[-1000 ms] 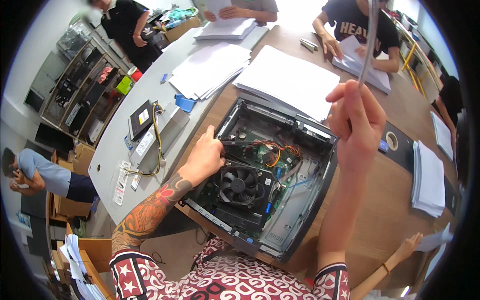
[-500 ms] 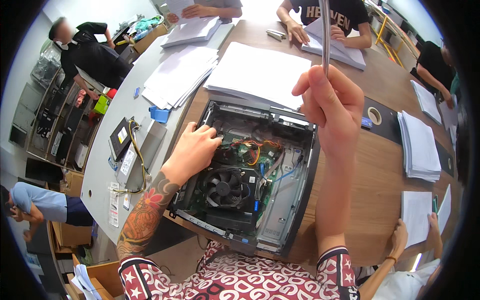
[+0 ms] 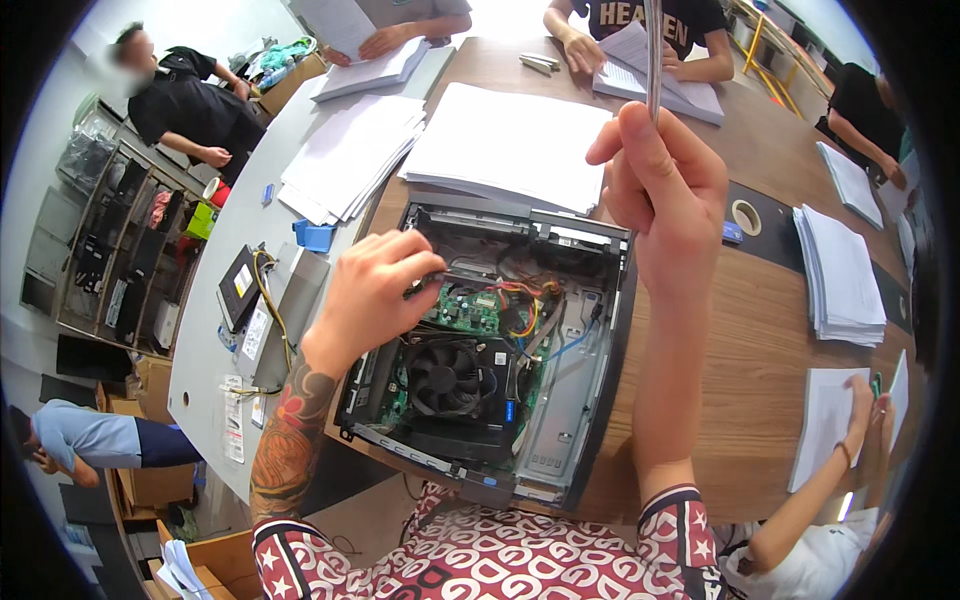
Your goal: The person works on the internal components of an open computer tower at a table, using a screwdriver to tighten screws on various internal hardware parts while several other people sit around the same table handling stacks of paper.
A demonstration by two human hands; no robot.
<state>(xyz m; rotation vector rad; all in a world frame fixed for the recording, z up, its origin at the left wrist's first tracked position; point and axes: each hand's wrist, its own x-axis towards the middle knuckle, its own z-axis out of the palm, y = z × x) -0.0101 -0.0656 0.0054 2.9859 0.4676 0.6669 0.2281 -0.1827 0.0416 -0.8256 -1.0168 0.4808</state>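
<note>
On the wood-topped part of the table [image 3: 710, 400], directly in front of the wearer: black desktop computer case [image 3: 560, 430], lying flat, inside exposed, sitting slightly askew.

Left hand [image 3: 378, 285]: over the case's upper left edge, fingers curled, thumb and fingertips close together. Something dark shows at the fingertips; can't tell if it's gripped or just behind them.

Right hand [image 3: 662, 190]: raised above the case's upper right corner, thumb and fingers pinched on a thin metal rod [image 3: 654, 65]. Rod points up and runs out of the top of the view.

In the case: black fan [image 3: 447, 378] lower left, green circuit board [image 3: 470, 312] above it, red/orange/yellow wires [image 3: 524, 288] near the board, blue cable [image 3: 570, 350] to the right of them.

Left of the case, on the grey section: silver metal box [image 3: 277, 325] with a yellow-black lead, dark flat drive [image 3: 238, 285] next to it, blue plastic piece [image 3: 314, 236] above.

Beyond the case: wide paper stack [image 3: 510, 145]. Right: tape roll [image 3: 745, 217], small blue box [image 3: 732, 233] just beside it.
</note>
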